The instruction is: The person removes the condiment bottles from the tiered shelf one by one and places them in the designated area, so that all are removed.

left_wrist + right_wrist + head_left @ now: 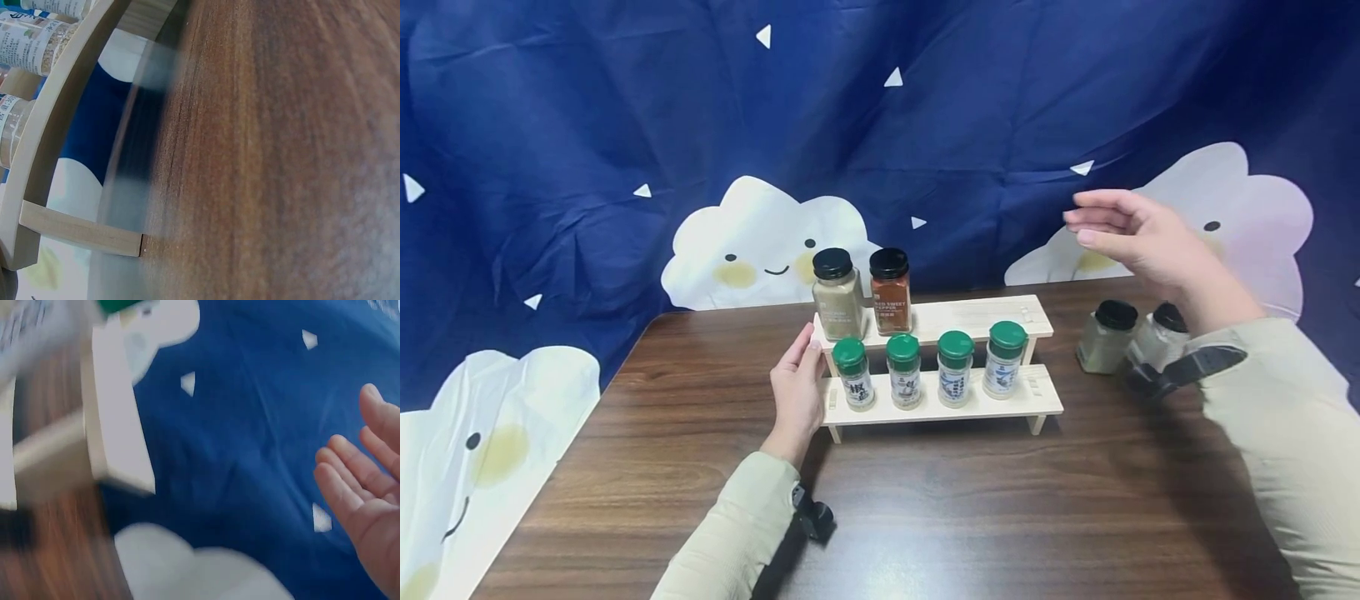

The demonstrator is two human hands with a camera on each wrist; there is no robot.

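A two-tier wooden spice rack stands on the table. My left hand rests against its left end, fingers fairly straight along the side. On the upper tier, at the left, are a black-capped jar of pale powder and a black-capped red sweet pepper jar. Several green-capped shakers line the lower tier, labels facing forward. My right hand is raised in the air right of the rack, holding nothing, its fingers loosely bent. In the right wrist view its fingers are apart from everything.
Right of the rack, a black-capped greenish jar and another black-capped jar stand on the wooden table. My right wrist overlaps the second one. A blue cloth with clouds hangs behind the table.
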